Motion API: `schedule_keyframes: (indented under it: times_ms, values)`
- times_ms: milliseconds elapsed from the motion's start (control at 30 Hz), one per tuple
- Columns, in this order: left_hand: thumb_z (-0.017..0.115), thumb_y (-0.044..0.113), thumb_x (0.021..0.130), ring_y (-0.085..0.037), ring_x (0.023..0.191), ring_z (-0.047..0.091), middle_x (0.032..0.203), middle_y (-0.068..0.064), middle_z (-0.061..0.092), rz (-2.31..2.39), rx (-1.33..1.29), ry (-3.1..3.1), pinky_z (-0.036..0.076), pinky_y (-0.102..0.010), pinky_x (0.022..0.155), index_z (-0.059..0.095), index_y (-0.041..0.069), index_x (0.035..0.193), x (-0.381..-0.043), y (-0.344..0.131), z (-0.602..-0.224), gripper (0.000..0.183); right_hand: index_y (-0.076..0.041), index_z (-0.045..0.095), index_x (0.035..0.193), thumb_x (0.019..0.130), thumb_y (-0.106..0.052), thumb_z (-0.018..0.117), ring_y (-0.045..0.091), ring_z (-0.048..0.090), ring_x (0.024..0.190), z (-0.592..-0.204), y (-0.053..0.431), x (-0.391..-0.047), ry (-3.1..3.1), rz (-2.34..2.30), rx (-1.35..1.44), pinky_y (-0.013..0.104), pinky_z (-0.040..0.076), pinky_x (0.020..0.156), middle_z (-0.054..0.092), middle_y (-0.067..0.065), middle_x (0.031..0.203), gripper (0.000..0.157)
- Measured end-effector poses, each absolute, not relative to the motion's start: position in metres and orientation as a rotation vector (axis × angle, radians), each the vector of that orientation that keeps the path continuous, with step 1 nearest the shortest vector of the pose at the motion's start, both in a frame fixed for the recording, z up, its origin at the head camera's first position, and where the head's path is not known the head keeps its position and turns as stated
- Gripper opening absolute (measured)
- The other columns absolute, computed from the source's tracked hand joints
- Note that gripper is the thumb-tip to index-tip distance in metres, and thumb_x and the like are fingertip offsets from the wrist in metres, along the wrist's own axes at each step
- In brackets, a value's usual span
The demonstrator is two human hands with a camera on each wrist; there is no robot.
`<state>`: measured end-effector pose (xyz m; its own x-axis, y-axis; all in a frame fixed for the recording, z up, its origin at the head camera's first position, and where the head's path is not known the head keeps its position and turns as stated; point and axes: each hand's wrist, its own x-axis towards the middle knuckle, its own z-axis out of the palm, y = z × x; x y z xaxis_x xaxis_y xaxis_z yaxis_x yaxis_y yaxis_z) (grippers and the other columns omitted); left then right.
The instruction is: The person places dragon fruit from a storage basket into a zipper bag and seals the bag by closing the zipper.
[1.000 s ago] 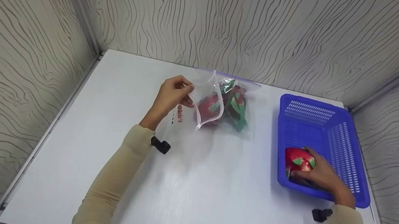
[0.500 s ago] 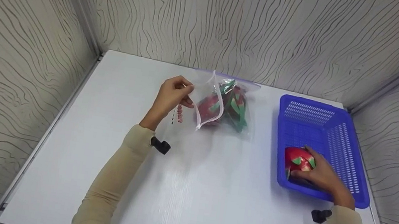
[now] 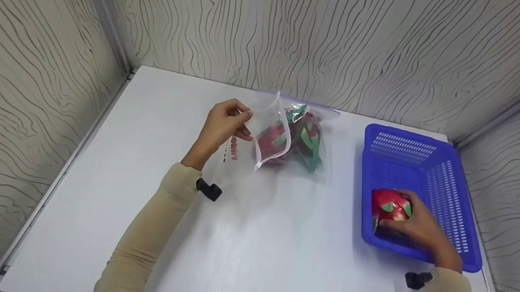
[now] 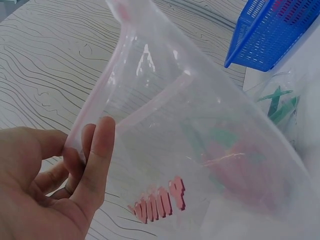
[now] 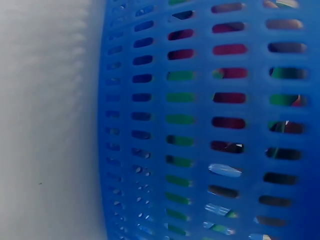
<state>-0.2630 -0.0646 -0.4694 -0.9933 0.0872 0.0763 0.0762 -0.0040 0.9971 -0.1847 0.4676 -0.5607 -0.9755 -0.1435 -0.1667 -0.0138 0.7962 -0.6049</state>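
Note:
In the head view my left hand (image 3: 223,123) pinches the zip edge of a clear zip-lock bag (image 4: 150,107), whose mouth gapes open. A red dragon fruit with green scales (image 4: 245,172) shows blurred through its plastic, below pink lettering. My right hand (image 3: 423,230) reaches into the blue basket (image 3: 365,166) and grips another red dragon fruit (image 3: 387,200) near the front left corner. From the right wrist view, the basket's slotted wall hides that hand; patches of red and green show through the slots.
Just right of the held bag lies a second clear bag (image 3: 325,168) with a purple top strip, with red and green contents. Patterned panels (image 3: 277,26) enclose the white table (image 3: 274,265) at the back and both sides. The basket stands near the table's right edge.
The dragon fruit in my right hand has risen very slightly within the basket. My left hand and the bag have hardly moved.

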Motion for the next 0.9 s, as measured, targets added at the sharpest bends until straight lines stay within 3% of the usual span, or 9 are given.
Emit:
schedule_keyframes:
  times_ms: [467, 700, 900]
  values:
    - [0.065, 0.009, 0.105, -0.013, 0.060, 0.071, 0.081, -0.003, 0.062, 2.220, 0.178, 2.203, 0.067, -0.033, 0.066, 0.066, -0.010, 0.118, -0.262, -0.065, -0.469, 0.024, -0.009, 0.033, 0.161, 0.088, -0.045, 0.087, 0.045, 0.061, 0.122, -0.546, 0.464, -0.188, 2.807, -0.931, -0.111, 0.059, 0.057, 0.096, 0.055, 0.028, 0.142, 0.099]
    - [0.065, 0.008, 0.105, -0.014, 0.060, 0.070, 0.080, -0.004, 0.063, 2.234, 0.183, 2.189, 0.067, -0.035, 0.066, 0.068, -0.007, 0.114, -0.263, -0.066, -0.469, 0.018, -0.008, 0.034, 0.162, 0.088, -0.045, 0.088, 0.046, 0.061, 0.121, -0.540, 0.464, -0.191, 2.840, -0.935, -0.132, 0.057, 0.057, 0.094, 0.055, 0.029, 0.143, 0.099]
    - [0.065, 0.009, 0.105, -0.013, 0.060, 0.071, 0.080, -0.003, 0.063, 2.230, 0.179, 2.189, 0.067, -0.035, 0.066, 0.065, -0.012, 0.117, -0.263, -0.065, -0.470, 0.024, -0.009, 0.033, 0.163, 0.088, -0.046, 0.088, 0.048, 0.057, 0.126, -0.535, 0.464, -0.194, 2.853, -0.956, -0.124, 0.067, 0.054, 0.099, 0.052, 0.029, 0.147, 0.100]
